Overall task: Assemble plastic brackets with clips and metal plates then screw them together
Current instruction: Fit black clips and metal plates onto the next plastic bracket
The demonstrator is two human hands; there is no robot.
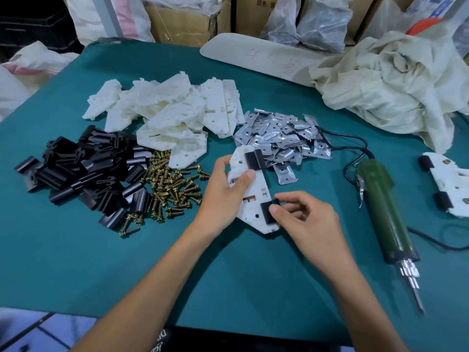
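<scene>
Front and centre, the right hand pinches a black clip on the right edge of the white bracket; left hand grips its left side; long axis points away; metal plates lie just beyond, likelier the right hand's reach.

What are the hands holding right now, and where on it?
The left hand grips the white bracket by its left edge. The right hand pinches the black clip on its lower right edge.

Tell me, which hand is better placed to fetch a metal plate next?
Probably the right hand: it only pinches the black clip, while the left hand grips the white bracket, and the metal plates lie to the bracket's right.
</scene>
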